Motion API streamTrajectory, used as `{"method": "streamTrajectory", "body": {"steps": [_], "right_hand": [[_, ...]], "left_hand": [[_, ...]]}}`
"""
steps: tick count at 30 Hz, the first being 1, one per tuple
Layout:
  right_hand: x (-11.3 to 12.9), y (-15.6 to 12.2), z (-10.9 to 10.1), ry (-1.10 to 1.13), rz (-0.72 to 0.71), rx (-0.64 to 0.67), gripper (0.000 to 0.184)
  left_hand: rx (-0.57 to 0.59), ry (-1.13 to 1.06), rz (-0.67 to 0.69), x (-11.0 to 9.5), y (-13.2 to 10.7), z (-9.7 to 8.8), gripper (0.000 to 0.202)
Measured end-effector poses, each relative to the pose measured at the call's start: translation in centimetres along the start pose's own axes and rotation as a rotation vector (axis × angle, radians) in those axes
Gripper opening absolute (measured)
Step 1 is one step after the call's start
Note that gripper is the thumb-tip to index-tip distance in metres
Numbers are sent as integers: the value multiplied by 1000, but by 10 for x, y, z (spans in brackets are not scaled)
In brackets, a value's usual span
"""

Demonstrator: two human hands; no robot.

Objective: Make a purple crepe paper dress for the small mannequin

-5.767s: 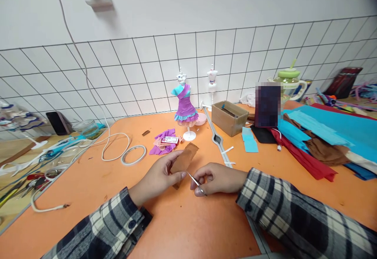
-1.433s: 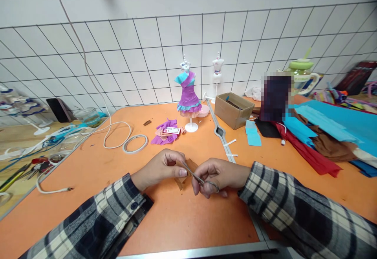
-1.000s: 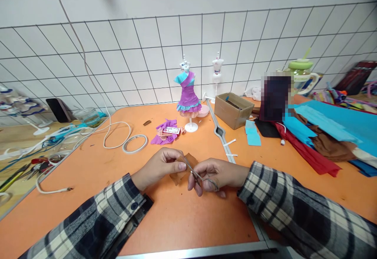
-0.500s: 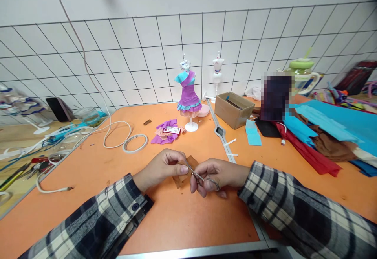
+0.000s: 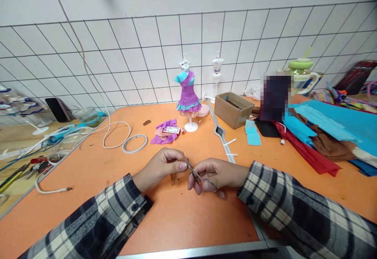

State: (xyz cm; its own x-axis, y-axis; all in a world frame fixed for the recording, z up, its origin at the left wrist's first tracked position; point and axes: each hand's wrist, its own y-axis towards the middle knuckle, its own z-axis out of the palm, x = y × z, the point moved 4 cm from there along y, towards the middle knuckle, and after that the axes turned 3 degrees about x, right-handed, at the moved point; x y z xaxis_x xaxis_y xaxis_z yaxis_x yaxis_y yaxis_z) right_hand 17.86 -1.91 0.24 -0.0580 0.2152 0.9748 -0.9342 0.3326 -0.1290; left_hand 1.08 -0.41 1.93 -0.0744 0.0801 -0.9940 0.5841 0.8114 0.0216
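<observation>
My left hand (image 5: 160, 166) pinches a small piece of brown fabric (image 5: 176, 176) just above the orange table (image 5: 188, 219). Most of the fabric is hidden behind my fingers. My right hand (image 5: 216, 173) grips a pair of small metal scissors (image 5: 198, 175), fingers through the loops, with the blades pointing up-left into the fabric at my left thumb. Both hands meet at the middle front of the table. Both sleeves are plaid.
A mannequin in a purple and blue dress (image 5: 187, 94) stands behind, with purple scraps (image 5: 165, 133), a bare mannequin (image 5: 217, 70), a cardboard box (image 5: 234, 110) and a tape roll (image 5: 135, 143). Blue, red and brown cloth (image 5: 321, 133) is piled right. Cables and tools (image 5: 35, 164) lie left.
The brown fabric, long and upright 5.8 s ago, now shows as a small piece bunched in my left fingers. Over the last second it shrank further from view while the scissors stayed at it.
</observation>
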Motion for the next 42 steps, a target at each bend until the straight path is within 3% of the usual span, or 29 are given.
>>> {"method": "streamTrajectory", "body": {"steps": [7, 23, 34, 38, 42], "right_hand": [[-2, 0, -2, -19, 15, -37, 52], [-4, -1, -2, -24, 32, 3, 51], [-3, 0, -2, 8, 22, -20, 45], [-4, 1, -1, 32, 19, 15, 53], [-6, 2, -3, 28, 20, -29, 44]], "left_hand": [[-7, -20, 7, 2, 0, 1, 35], [101, 40, -9, -1, 1, 5, 34], [107, 75, -18, -1, 1, 5, 37], [122, 77, -38, -1, 2, 6, 37], [102, 99, -38, -1, 2, 5, 38]]}}
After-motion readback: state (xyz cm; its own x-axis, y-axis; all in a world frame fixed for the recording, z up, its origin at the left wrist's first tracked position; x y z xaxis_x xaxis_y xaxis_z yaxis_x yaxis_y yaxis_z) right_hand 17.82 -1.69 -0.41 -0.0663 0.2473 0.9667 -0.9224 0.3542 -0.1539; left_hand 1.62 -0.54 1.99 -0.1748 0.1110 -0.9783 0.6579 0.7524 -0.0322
